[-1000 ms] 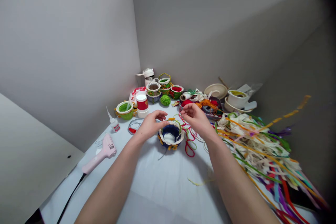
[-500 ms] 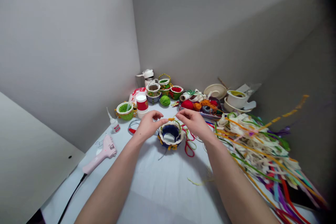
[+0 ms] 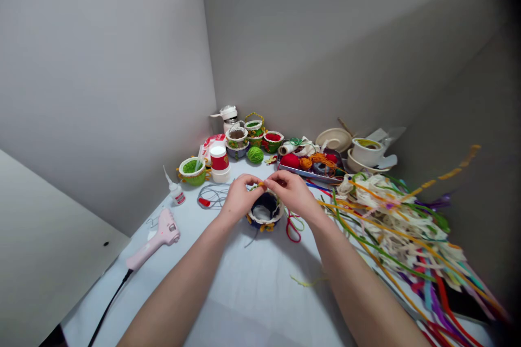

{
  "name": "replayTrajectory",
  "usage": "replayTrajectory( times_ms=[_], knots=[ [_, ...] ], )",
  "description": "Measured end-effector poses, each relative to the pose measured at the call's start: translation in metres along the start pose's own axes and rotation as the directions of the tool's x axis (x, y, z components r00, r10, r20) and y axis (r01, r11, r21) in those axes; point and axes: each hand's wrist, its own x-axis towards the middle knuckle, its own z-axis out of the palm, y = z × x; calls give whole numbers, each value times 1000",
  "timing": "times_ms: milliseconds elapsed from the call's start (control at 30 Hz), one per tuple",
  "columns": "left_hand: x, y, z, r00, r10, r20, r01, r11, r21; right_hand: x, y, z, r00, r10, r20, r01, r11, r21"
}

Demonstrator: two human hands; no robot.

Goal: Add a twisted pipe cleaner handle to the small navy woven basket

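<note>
A small dark-blue basket [image 3: 264,212] with a cream rim and yellow trim sits on the white table [image 3: 252,287] in front of me. My left hand [image 3: 240,195] and my right hand [image 3: 291,191] meet just above its far rim. Their fingertips pinch a small orange-and-green trim piece [image 3: 260,184] between them. Red and green cords [image 3: 293,227] lie against the basket's right side, under my right wrist.
A pink glue gun [image 3: 157,238] with a black cable lies at the left. A glue bottle [image 3: 176,191], a green bowl [image 3: 192,170], a red-and-white cup [image 3: 220,163] and several decorated baskets [image 3: 254,133] stand behind. A yarn tray [image 3: 313,165] and a ribbon pile [image 3: 402,227] fill the right.
My hands have come together over the basket's far rim. The right hand moved left and down from the cords, and both now pinch the small trim piece.
</note>
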Motion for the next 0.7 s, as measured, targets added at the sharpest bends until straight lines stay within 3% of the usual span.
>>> replayTrajectory(
  times_ms=[300,500,700],
  knots=[
    [0,1,0,995,92,-47,-94,994,-58,-3,-6,4,995,-18,-96,12,998,-68],
    [0,2,-1,993,99,-61,-104,991,-85,-2,-3,10,981,-109,-162,87,986,-142],
    [1,0,-2,994,100,-53,-104,990,-94,-3,-1,14,979,-99,-176,71,984,-163]
  ],
)
